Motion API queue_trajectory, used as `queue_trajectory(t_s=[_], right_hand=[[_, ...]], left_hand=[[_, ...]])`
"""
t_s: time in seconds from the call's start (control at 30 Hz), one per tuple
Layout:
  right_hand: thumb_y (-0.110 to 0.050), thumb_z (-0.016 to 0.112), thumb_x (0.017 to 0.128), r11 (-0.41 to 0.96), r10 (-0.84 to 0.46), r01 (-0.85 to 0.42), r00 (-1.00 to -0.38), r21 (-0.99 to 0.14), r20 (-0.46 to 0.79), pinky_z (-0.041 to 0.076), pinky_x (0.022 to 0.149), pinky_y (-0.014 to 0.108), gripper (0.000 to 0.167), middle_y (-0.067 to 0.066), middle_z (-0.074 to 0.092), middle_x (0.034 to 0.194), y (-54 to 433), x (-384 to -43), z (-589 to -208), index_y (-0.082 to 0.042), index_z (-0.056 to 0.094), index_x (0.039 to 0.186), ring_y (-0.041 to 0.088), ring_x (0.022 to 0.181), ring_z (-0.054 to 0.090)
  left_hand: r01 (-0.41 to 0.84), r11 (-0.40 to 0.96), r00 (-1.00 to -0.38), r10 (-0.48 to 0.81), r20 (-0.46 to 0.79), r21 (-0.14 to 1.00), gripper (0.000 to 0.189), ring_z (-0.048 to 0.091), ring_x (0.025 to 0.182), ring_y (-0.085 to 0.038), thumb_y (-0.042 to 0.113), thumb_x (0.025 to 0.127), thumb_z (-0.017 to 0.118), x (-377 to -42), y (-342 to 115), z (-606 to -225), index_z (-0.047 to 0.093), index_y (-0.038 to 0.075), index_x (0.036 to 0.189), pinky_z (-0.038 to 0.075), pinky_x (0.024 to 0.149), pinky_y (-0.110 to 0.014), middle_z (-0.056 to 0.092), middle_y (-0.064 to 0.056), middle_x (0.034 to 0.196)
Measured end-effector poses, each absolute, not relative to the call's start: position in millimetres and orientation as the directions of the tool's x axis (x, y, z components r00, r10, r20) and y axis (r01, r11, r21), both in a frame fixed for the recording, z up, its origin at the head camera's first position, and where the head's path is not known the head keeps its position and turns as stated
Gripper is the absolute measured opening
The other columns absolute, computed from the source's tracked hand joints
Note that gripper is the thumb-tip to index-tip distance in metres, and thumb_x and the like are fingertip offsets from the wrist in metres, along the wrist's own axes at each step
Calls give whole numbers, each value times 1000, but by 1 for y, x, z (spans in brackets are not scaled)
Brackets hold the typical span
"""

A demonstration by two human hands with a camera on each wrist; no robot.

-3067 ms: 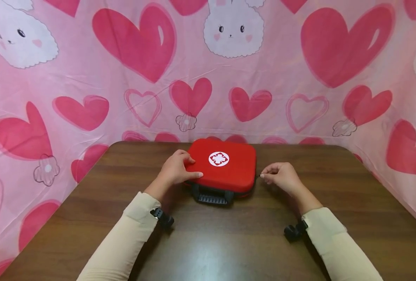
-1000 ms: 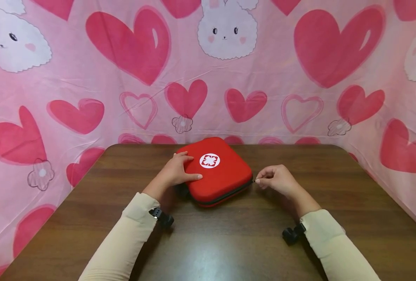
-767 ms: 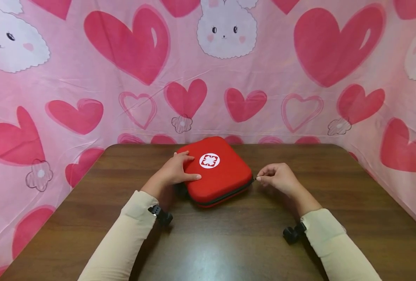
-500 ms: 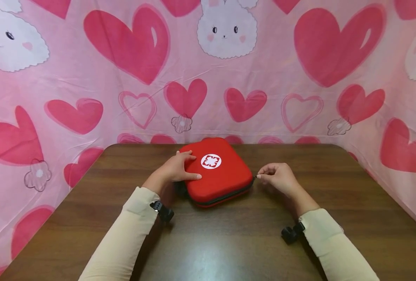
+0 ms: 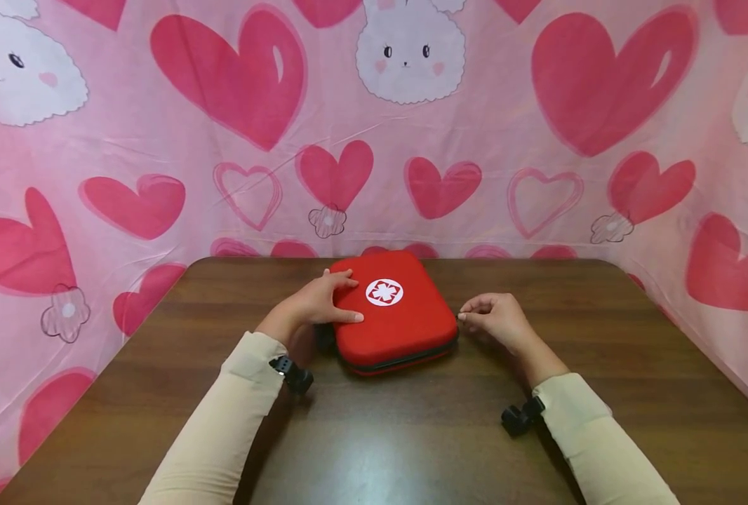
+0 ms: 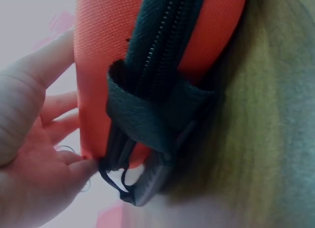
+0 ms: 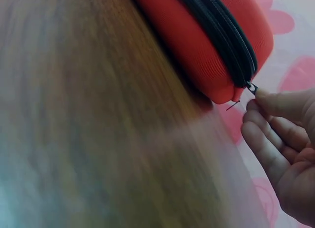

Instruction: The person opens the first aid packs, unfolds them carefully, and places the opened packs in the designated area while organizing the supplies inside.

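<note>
First-aid case [image 5: 399,326], red with a round white emblem [image 5: 384,292] on its lid, lies flat on your bench [image 5: 380,435], near the far edge and about midway between the sides. It sits slightly askew to you. Your left hand [image 5: 317,301] rests on its left side, thumb and forefinger stretched over the lid, gripping nothing. Below that hand, your left wrist view shows the black handle [image 6: 152,181] on its straps, and the black zipper [image 6: 167,31] running along the side. Your right hand [image 5: 500,319] pinches the small zipper pull [image 7: 252,88] between thumb and fingertip, just beside the case's right corner.

Your bench is brown, with wood grain running from side to side and rounded far corners; a pale glare spreads over the part nearest you. Behind it and down both sides hangs a lightly creased pink cloth backdrop [image 5: 330,98], printed with large and small hearts [image 5: 235,77], outlined flowers and white rabbit faces [image 5: 410,73]. One rabbit face is above the case, and two more are cut off by the left and right borders of your view. Your cream sleeves [image 5: 216,421] end in cuffs, with a black strapped device [image 5: 298,380] at each wrist.
</note>
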State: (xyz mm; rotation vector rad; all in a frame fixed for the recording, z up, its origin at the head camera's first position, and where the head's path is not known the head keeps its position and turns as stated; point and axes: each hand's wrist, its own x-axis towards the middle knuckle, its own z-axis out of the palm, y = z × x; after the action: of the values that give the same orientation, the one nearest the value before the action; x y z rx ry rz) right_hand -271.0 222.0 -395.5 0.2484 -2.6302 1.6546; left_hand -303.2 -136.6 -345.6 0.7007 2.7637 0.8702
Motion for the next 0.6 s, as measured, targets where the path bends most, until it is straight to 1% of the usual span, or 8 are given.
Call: queue_trajectory(t_s=[0.07,0.17,0.27,0.37,0.47,0.53,0.6], right_hand=[[-8,76,84,414,-156,-144,-984,-899,86,55,58,31,18,9,71,76,224,-270,-394,7,69,91,18,65,66],[-5,75,85,394,-221,-138,-974,-909,53,57,61,33,17,11,70,77,226,-269,-391,9,68,91,20,66,66],[-1,72,85,373,-290,-132,-957,-919,19,58,64,35,16,14,69,78,227,-267,-390,11,66,92,22,68,66],[0,71,85,390,-348,-143,-938,-910,-1,58,63,34,15,14,68,78,227,-267,-390,12,66,93,21,67,65],[-2,72,85,431,-367,-172,-930,-886,2,57,60,33,15,12,68,78,224,-266,-390,9,67,94,21,66,64],[-3,72,85,450,-365,-188,-931,-873,12,57,60,33,15,11,68,80,222,-266,-389,8,67,95,22,68,64],[-5,72,86,464,-352,-195,-936,-864,23,57,62,34,17,11,68,84,220,-265,-387,7,67,97,24,71,64]], left_hand=[[399,713,-881,472,27,577,72,18,145,-38,37,78,81,-304,-138,-349,55,9,139,24,113,-54,37,-8,154],[420,713,-892,438,111,561,65,32,140,-35,36,77,82,-302,-140,-354,62,8,132,32,111,-51,45,-11,148],[428,725,-902,381,204,539,60,46,129,-33,37,76,82,-298,-143,-357,66,6,125,39,105,-49,55,-14,136],[421,744,-906,322,274,519,54,53,119,-33,36,77,82,-293,-146,-358,69,4,119,43,101,-48,62,-15,123],[381,757,-921,263,286,531,48,58,108,-33,35,79,80,-289,-148,-358,71,4,114,47,95,-46,67,-13,111],[338,754,-939,227,260,563,46,60,100,-30,36,80,79,-286,-150,-358,71,5,113,50,88,-43,69,-10,105],[298,732,-953,198,227,612,45,62,95,-26,36,82,78,-282,-151,-359,71,6,114,52,84,-40,70,-9,103]])
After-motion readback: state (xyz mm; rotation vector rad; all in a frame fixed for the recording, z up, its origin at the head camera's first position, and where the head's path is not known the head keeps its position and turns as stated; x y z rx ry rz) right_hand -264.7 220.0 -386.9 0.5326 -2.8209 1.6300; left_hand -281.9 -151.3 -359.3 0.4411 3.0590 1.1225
